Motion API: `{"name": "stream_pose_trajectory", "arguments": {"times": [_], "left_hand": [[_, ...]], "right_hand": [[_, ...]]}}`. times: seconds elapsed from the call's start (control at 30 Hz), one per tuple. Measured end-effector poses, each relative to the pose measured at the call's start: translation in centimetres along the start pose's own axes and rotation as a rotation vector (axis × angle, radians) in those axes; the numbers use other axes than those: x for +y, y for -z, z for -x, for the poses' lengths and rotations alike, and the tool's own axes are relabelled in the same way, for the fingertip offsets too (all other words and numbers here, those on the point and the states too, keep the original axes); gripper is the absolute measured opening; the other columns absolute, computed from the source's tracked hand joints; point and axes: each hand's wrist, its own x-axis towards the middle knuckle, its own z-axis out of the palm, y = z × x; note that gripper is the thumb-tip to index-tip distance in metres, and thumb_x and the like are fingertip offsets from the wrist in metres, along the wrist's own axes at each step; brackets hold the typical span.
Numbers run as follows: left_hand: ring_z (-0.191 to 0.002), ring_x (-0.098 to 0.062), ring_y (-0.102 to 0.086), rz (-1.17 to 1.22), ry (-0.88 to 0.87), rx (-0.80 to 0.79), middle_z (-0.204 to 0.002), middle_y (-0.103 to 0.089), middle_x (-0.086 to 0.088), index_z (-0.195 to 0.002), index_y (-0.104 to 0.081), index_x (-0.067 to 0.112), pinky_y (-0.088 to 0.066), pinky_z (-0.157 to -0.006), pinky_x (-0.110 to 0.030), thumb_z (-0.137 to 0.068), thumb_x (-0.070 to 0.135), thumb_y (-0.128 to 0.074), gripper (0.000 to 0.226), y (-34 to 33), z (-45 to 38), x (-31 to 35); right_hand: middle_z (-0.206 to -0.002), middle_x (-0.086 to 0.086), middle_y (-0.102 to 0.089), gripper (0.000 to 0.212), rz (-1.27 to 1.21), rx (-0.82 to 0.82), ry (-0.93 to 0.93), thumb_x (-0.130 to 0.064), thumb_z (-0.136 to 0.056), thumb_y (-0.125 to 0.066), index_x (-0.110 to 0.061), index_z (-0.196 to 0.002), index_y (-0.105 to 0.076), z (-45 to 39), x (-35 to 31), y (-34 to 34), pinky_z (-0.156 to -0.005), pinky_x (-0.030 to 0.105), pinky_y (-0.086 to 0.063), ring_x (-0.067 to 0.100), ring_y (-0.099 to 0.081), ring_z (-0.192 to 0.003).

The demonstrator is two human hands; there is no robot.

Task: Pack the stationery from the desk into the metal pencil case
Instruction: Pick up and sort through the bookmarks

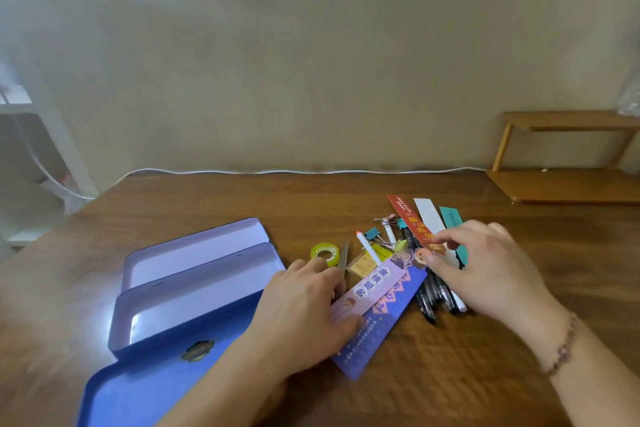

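The open pencil case (194, 291) sits left on the table (485, 374). The left hand (304, 315) presses the bookmarks (374, 305) with flat fingers; the right hand (485, 267) pinches a red bookmark (412, 224).

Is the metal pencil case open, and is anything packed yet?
Open and empty: the metal pencil case shows bare trays, its lid lying in front.

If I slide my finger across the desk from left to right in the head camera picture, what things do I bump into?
Open pencil case → roll of yellow tape → white pen → red bookmark → white strip → teal strip → wooden shelf
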Motion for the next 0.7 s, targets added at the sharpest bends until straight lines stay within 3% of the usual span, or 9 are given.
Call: {"name": "stream_pose_trajectory", "arguments": {"times": [0.13,0.2,0.27,0.33,0.4,0.5,0.6,0.7], "left_hand": [[-0.085,-0.006,-0.052,0.128,0.072,0.006,-0.092,-0.061,0.016,-0.087,-0.056,0.032,-0.048,-0.068,-0.024,-0.077,0.054,-0.062,0.025,0.3,0.0,0.1],[-0.071,-0.007,-0.053,0.231,0.105,0.013,-0.077,-0.062,0.014,-0.078,-0.055,0.029,-0.042,-0.057,-0.023,-0.083,0.045,-0.063,0.019,0.5,0.1,-0.2],[-0.059,-0.008,-0.053,0.375,0.152,0.052,-0.066,-0.062,0.012,-0.075,-0.055,0.026,-0.039,-0.050,-0.021,-0.088,0.037,-0.063,0.019,0.7,0.2,-0.5],[-0.059,-0.005,-0.058,0.647,0.251,0.087,-0.069,-0.066,0.014,-0.076,-0.056,0.025,-0.044,-0.052,-0.017,-0.093,0.030,-0.061,0.019,1.3,0.2,-0.5],[-0.064,-0.013,-0.067,0.983,0.363,0.054,-0.078,-0.073,0.004,-0.088,-0.058,0.018,-0.052,-0.058,-0.024,-0.097,0.022,-0.057,0.010,2.1,0.0,-0.2],[-0.058,-0.021,-0.064,1.330,0.453,0.003,-0.076,-0.069,-0.010,-0.108,-0.056,0.014,-0.050,-0.053,-0.028,-0.101,0.017,-0.049,0.010,2.7,0.0,0.0],[-0.055,-0.022,-0.059,1.567,0.516,-0.043,-0.078,-0.064,-0.014,-0.115,-0.059,0.010,-0.048,-0.049,-0.029,-0.102,0.010,-0.045,0.020,3.0,-0.1,-0.1],[-0.057,-0.022,-0.059,1.739,0.579,-0.078,-0.081,-0.064,-0.015,-0.114,-0.062,0.008,-0.052,-0.050,-0.030,-0.101,0.005,-0.042,0.024,3.0,-0.2,-0.3]], "right_hand": [[-0.107,-0.014,-0.056,0.031,-0.022,-0.044,0.028,-0.056,-0.083,-0.062,-0.039,-0.109,-0.060,0.2,-0.2,0.3,-0.070,0.025,-0.039,0.012,-0.045,-0.113],[-0.086,-0.018,-0.056,0.016,-0.102,-0.056,0.059,-0.051,-0.083,-0.066,-0.037,-0.089,-0.059,0.5,-0.3,1.0,-0.061,0.022,-0.040,0.008,-0.054,-0.094],[-0.069,-0.011,-0.059,0.018,-0.154,-0.119,0.103,-0.048,-0.081,-0.070,-0.034,-0.078,-0.059,1.0,-0.7,1.8,-0.056,0.026,-0.047,0.007,-0.058,-0.072],[-0.068,-0.007,-0.061,0.019,-0.136,-0.226,0.203,-0.050,-0.078,-0.071,-0.037,-0.087,-0.061,1.8,-1.6,2.4,-0.059,0.026,-0.050,0.008,-0.058,-0.067],[-0.075,-0.011,-0.059,0.031,-0.095,-0.322,0.327,-0.052,-0.081,-0.067,-0.044,-0.109,-0.058,2.8,-2.9,2.3,-0.060,0.019,-0.045,0.004,-0.056,-0.073],[-0.078,-0.023,-0.053,0.046,-0.036,-0.408,0.433,-0.049,-0.088,-0.056,-0.048,-0.132,-0.045,3.8,-4.7,1.4,-0.066,0.016,-0.040,-0.001,-0.052,-0.076],[-0.087,-0.010,-0.064,0.038,-0.025,-0.407,0.492,-0.058,-0.090,-0.044,-0.046,-0.126,-0.044,4.4,-5.7,0.1,-0.078,0.029,-0.048,0.009,-0.058,-0.085],[-0.085,-0.006,-0.059,0.041,0.040,-0.398,0.521,-0.068,-0.087,-0.039,-0.041,-0.117,-0.045,4.8,-6.7,-0.5,-0.074,0.036,-0.048,0.016,-0.054,-0.081]]}}
